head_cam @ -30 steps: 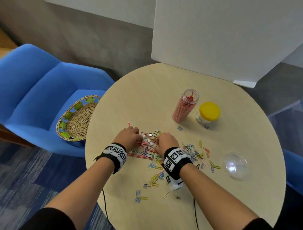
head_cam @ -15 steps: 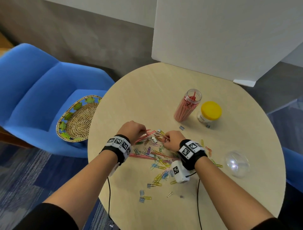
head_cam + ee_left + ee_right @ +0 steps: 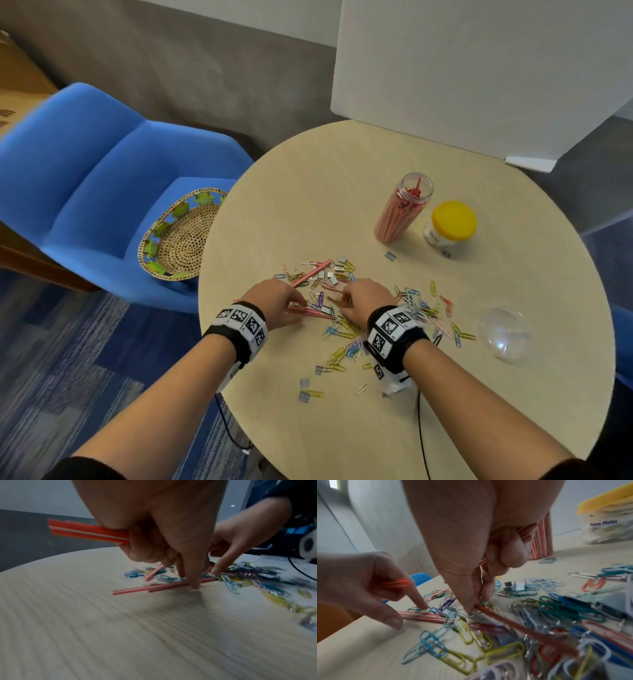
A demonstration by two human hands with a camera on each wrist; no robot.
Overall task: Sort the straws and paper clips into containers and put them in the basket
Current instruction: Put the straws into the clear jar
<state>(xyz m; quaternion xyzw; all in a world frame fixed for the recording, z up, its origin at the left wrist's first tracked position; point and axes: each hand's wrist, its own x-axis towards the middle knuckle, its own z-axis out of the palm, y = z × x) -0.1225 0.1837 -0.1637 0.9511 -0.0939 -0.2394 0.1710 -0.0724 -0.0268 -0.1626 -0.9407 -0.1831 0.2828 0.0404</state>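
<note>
Straws (image 3: 310,312) and paper clips (image 3: 344,353) lie mixed in a loose heap on the near half of the round table (image 3: 342,192). Off its left edge, the woven basket (image 3: 178,236) sits on the blue chair (image 3: 85,178). The left hand (image 3: 277,303) curls its back fingers round a few red straws (image 3: 89,532) while its forefinger (image 3: 193,577) and thumb press down either side of two more straws lying flat on the table. Just beside it, the right hand (image 3: 364,301) keeps some striped straws (image 3: 526,533) tucked under curled fingers, and its thumb and fingertips pinch narrowly at the end of a red straw (image 3: 513,623) buried among the clips. Clips overlap this straw and crowd round both hands. Farther back to the right stands the open jar of straws (image 3: 400,212), then the yellow-lidded container (image 3: 450,228) just beside it. Near the right edge rests a clear plastic dome (image 3: 505,332).
</note>
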